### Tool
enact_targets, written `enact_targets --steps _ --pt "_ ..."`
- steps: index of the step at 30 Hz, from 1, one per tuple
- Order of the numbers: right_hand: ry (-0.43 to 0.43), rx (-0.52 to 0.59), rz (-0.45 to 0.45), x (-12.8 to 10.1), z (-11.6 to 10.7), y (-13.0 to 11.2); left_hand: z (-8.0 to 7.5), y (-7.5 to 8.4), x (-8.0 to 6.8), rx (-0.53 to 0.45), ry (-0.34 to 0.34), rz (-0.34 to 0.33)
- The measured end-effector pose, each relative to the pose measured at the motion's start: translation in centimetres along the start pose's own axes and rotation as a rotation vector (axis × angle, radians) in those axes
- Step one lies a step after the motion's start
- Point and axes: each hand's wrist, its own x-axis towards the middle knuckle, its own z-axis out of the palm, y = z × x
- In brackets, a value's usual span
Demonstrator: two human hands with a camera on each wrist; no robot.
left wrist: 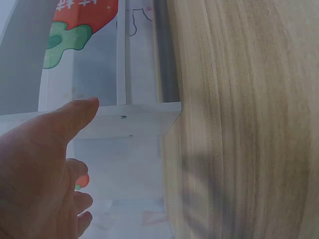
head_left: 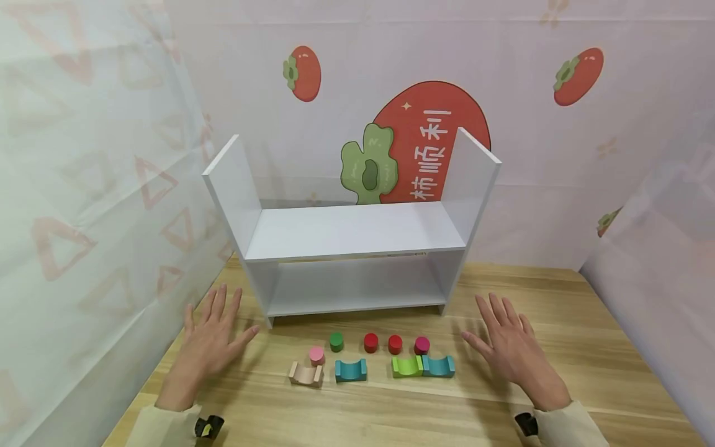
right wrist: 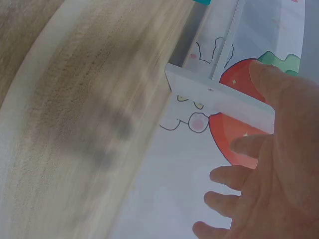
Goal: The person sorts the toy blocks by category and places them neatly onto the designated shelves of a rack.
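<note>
Head view, left hand (head_left: 209, 341) and right hand (head_left: 511, 351) flat with fingers spread on wooden tabletop (head_left: 586, 372), blocks (head_left: 371, 360) in a left-to-right row between them, white shelf (head_left: 352, 233) behind, backdrop (head_left: 430, 152) reading 柿顺利

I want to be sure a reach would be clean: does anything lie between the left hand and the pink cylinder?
Nothing visible does. The left hand lies flat on the table, and only bare wood separates it from the pink cylinder. The beige arch block sits just in front of that cylinder, not in the path.
</note>
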Motion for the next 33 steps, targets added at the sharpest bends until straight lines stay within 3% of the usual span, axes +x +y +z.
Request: enact_targets --steps 9,15,24,33 --pt "0.010 -0.005 -0.067 0.2 -0.2 -0.5 -0.4 -0.3 0.3 -0.004 0.018 0.040" --pt "0.014 0.087 -0.173 1.1 0.6 -0.8 -1.7 -0.4 1.6 0.024 0.028 0.098" --pt "-0.096 0.252 -0.286 2.6 2.0 -1.7 -5.2 0.1 3.3 -0.081 0.076 0.170" --pt "-0.162 0.327 -0.302 3.3 3.3 -2.3 -10.2 0.8 4.7 -0.092 0.159 0.190"
